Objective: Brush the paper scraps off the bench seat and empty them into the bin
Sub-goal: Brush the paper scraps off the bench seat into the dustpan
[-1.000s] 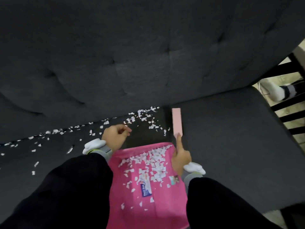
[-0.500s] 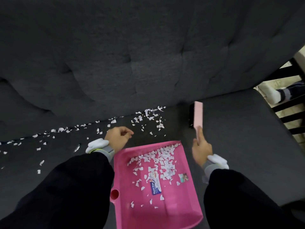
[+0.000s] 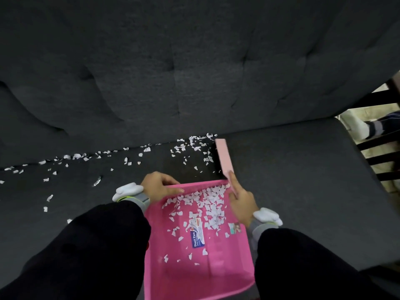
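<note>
Since half a second ago the right hand (image 3: pixel 242 200) has swung the brush (image 3: pixel 224 156) back in from the right, and the left hand (image 3: pixel 159 187) has closed onto the pan.

Head view: the pink dustpan (image 3: pixel 216 267) lies flat on the dark bench seat (image 3: pixel 292 191), its open lip facing the far side. The left hand grips the lip's left end, fingers curled over the rim. The right hand holds the pale pink brush at its near end, forefinger laid straight along the back and the other fingers wrapped round the handle. The brush head reaches from the pan's far right corner to the crease under the tufted backrest (image 3: pixel 194 72).

A heap of paper scraps (image 3: pixel 207 204) already sits in the pan. Loose scraps (image 3: pixel 194 146) lie just left of the brush head, and a thinner trail runs left along the crease, with stragglers on the near left of the seat. The bin is not in view. At the far right stand dark chair legs (image 3: pixel 381 144) and a socked foot (image 3: pixel 357 126).

As I judge it, the step in hand is a stroke drawing the far cluster into the pan. To do it well, start the bristles right in the crease and pull near and slightly left with short, low strokes. Press the lip down into the fabric so nothing slips beneath. Then shift the pan left for the trail, keeping it level.
</note>
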Action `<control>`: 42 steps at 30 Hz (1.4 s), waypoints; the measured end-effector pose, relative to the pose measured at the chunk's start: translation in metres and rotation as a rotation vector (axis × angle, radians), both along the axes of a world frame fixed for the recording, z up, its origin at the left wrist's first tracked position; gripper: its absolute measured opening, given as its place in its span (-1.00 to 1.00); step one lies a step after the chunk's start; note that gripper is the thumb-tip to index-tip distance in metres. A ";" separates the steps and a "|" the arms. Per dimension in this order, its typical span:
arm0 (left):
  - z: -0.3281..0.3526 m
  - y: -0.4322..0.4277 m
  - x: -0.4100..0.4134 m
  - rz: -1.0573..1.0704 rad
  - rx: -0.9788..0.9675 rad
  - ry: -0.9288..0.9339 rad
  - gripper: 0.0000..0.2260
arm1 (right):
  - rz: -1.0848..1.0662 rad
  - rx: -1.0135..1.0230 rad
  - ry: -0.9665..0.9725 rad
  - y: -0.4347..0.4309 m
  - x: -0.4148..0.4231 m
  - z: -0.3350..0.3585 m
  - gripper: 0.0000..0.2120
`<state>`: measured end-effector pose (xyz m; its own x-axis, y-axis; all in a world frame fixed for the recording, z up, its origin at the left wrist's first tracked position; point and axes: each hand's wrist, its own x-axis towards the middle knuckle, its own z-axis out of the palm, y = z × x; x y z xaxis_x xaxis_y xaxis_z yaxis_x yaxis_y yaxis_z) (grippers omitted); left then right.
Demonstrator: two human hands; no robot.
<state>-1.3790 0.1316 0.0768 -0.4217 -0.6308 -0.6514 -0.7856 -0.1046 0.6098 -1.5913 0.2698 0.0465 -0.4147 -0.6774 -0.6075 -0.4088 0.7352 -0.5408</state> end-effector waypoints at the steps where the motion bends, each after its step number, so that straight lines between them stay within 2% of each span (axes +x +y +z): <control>1: 0.001 0.001 0.001 -0.008 0.003 -0.003 -0.87 | -0.036 -0.010 0.012 0.002 -0.005 0.002 -0.42; 4: 0.002 0.006 0.005 -0.021 -0.003 -0.017 -0.87 | -0.157 -0.042 0.082 0.011 -0.020 0.007 -0.44; 9: 0.003 0.021 0.017 -0.010 -0.009 -0.021 -0.86 | -0.225 -0.047 0.148 0.034 -0.037 0.017 -0.45; 14: 0.003 0.036 0.024 -0.048 0.015 -0.005 -0.86 | -0.337 0.022 0.116 0.051 -0.019 0.007 -0.44; 18: 0.003 0.047 0.020 -0.061 0.002 0.020 -0.81 | -0.245 0.004 0.013 0.044 0.020 0.004 -0.43; 20: 0.003 0.049 0.017 -0.047 -0.006 0.024 -0.84 | -0.155 -0.008 -0.039 0.039 0.033 0.007 -0.43; 22: 0.004 0.050 0.016 -0.020 -0.010 0.011 -0.90 | -0.056 -0.028 -0.078 0.035 0.033 0.011 -0.44; 25: 0.007 0.051 0.015 -0.020 -0.032 -0.032 -0.85 | 0.014 -0.039 -0.156 0.032 0.018 0.021 -0.48; 27: 0.007 0.050 0.015 -0.026 -0.034 -0.038 -0.84 | -0.056 -0.048 -0.148 0.029 0.004 0.026 -0.48; 31: 0.005 0.043 0.013 -0.022 -0.040 -0.033 -0.85 | -0.292 -0.059 0.023 0.017 -0.032 0.020 -0.49; 34: 0.003 0.035 0.007 -0.021 -0.052 -0.018 -0.85 | -0.384 0.033 0.099 0.007 -0.059 0.012 -0.49; 37: 0.000 0.027 0.003 0.001 -0.046 -0.029 -0.83 | -0.297 0.090 0.116 -0.005 -0.060 0.006 -0.47; 42: -0.004 0.022 -0.002 0.054 -0.039 -0.032 -0.83 | 0.047 0.051 -0.016 -0.032 -0.006 0.007 -0.48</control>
<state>-1.3807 0.1535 0.0728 -0.3656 -0.6769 -0.6388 -0.7988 -0.1242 0.5887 -1.5976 0.2376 0.0536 -0.3731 -0.6642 -0.6478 -0.4355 0.7419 -0.5099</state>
